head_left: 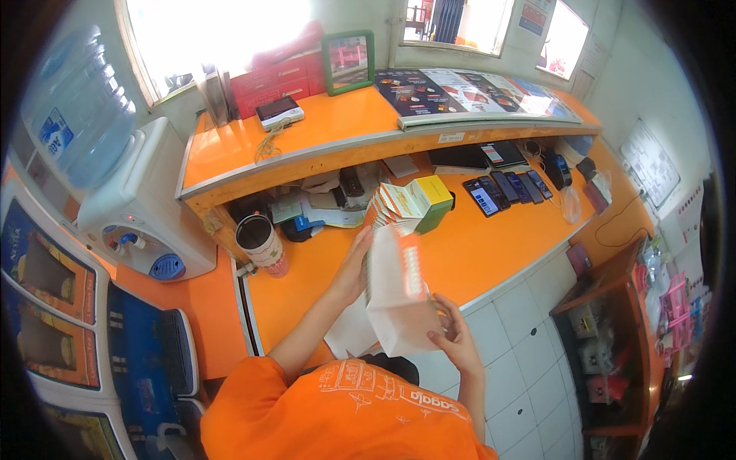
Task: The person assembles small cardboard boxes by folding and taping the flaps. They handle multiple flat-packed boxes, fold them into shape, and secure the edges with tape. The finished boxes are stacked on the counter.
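Observation:
A white paper box (pixel 395 295) with an orange printed side is between my hands, its plain pale faces turned up toward me. My left hand (pixel 355 262) grips its left edge, with the fingers partly hidden behind it. At the lower right corner, my right hand (pixel 456 335) pinches the paper with thumb and fingers. Just beyond lies a stack of similar folded paper boxes (pixel 393 202), orange and white, leaning against a yellow and green carton (pixel 435 201). A sheet of white paper (pixel 351 330) shows below my left wrist.
Several phones (pixel 507 189) lie in a row on the orange desk (pixel 475 245). A patterned bin (pixel 262 244) stands at left, near a water dispenser (pixel 153 207). Above the desk runs a raised shelf (pixel 230 157) with a green frame (pixel 349 63). A display cabinet (pixel 613 337) is at right.

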{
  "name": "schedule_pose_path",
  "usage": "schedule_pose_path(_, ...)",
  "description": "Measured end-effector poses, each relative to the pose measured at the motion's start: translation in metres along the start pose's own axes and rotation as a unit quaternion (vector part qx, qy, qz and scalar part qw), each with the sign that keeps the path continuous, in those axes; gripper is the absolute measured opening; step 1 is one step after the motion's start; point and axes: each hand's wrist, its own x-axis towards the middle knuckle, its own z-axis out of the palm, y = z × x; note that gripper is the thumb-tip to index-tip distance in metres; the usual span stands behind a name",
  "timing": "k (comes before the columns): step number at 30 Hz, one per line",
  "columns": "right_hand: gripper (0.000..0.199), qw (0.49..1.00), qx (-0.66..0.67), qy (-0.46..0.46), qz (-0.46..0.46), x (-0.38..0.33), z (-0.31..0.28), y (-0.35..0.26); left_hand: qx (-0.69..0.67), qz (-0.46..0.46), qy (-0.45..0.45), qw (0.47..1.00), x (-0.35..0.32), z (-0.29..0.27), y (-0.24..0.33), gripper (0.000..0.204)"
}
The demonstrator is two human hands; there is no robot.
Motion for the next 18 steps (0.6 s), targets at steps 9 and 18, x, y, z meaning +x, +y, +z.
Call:
schedule_pose_path(9,0.091,0.895,0.185,-0.123,0.387,0.029,-0.007,0.062,0.188,0.069,-0.107,0.974,-0.005,0.017,-0.009,0.028)
schedule_pose_path(18,0.062,0.973,-0.221,-0.004,0.064,0.138,-0.103,0.006,0.395,0.287,-0.271,0.83,0.045,0.025,0.047,0.015)
